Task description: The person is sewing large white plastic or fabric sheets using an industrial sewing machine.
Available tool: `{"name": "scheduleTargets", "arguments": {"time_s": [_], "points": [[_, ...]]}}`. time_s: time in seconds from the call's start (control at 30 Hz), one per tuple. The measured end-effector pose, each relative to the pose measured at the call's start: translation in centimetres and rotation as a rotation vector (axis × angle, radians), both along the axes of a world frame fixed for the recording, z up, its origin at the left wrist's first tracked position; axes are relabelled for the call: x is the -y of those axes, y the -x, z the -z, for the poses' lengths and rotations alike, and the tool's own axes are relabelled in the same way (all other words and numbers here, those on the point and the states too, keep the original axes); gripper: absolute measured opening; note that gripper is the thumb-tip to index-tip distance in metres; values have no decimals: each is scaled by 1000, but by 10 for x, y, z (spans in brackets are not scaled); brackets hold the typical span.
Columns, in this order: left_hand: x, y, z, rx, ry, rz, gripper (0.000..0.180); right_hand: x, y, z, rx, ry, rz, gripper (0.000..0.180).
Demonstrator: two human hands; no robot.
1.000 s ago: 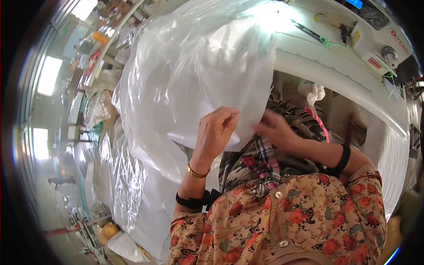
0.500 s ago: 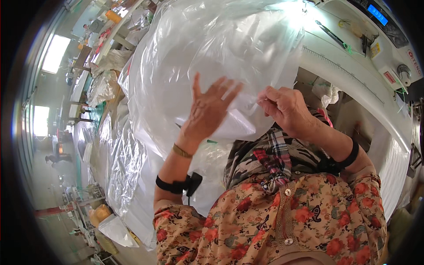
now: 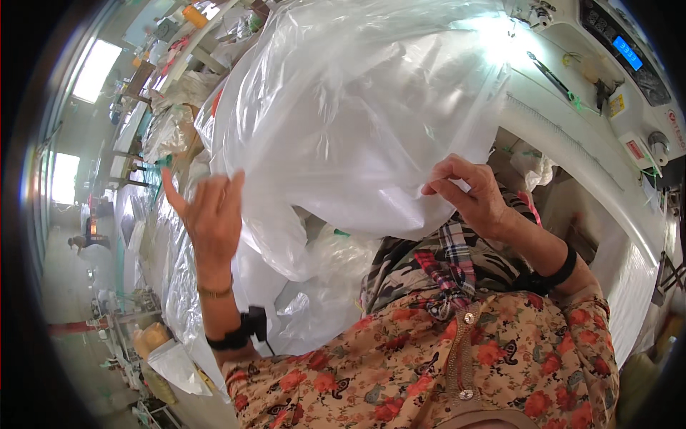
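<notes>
A large, crinkled sheet of clear plastic film (image 3: 357, 136) spreads in front of me and hangs over the work surface's near edge. My right hand (image 3: 475, 193) pinches its near edge between thumb and fingers, close above my lap. At the film's left side is my left hand (image 3: 211, 225), slightly blurred. Its thumb side meets the film, which runs fairly taut across to the right hand, while an outer finger sticks out away from the rest. A loose flap of film (image 3: 282, 247) droops beside the left hand.
At the right stands a white sewing machine (image 3: 625, 107) with a lit blue display (image 3: 627, 53). Black tweezers (image 3: 550, 75) lie on its bed, near a printed ruler scale (image 3: 564, 132). More crumpled plastic (image 3: 171, 132) is heaped at the left, and a bright lamp glows at the top.
My left hand has swept left from over the middle of the film to its left side. The film is stretched wider between both hands. My right hand has shifted slightly right and down.
</notes>
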State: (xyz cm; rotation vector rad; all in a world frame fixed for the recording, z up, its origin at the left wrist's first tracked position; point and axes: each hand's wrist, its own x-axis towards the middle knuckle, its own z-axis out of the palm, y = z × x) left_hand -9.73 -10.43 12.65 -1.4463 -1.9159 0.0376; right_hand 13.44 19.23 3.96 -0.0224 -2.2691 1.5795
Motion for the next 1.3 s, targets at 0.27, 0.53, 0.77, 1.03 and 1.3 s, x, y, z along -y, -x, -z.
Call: {"name": "scheduleTargets", "arguments": {"time_s": [0.27, 0.53, 0.77, 1.03, 1.3], "points": [[53, -97, 90, 555, 934, -161, 24, -1, -7, 20, 100, -284, -55, 11], [-50, -107, 45, 1001, 289, 329, 29, 19, -19, 26, 118, -531, -134, 13], [-145, -114, 79, 1714, 70, 352, 32, 39, -32, 16, -119, -743, -210, 13], [-143, -117, 101, 1858, -11, 128, 20, 37, -32, 9, -233, -671, -351, 19], [-127, -125, 96, 1821, -213, 185, 9, 9, -52, 50, 169, 603, 598, 28]]}}
